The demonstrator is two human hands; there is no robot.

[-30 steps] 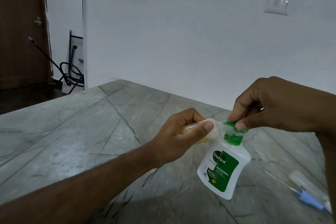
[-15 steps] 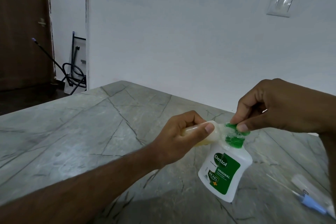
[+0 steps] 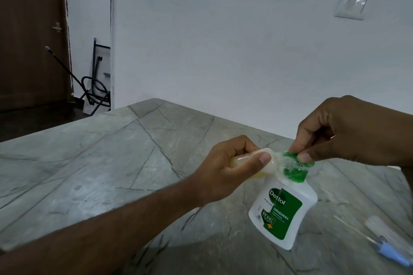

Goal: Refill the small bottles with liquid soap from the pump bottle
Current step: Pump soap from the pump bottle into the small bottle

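The pump bottle stands tilted on the table, toward its right side. The left hand holds a small bottle sideways just left of the pump head — its mouth touching there. The right hand sits on the pump head from above. A pen lies farther right, near the table's edge — apart from the bottle.

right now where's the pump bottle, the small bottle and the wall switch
pump bottle [image 3: 282, 215], head view, on its green label
small bottle [image 3: 112, 164], head view, on the shoulder past the thumb
wall switch [image 3: 350, 4], head view, middle of the plate
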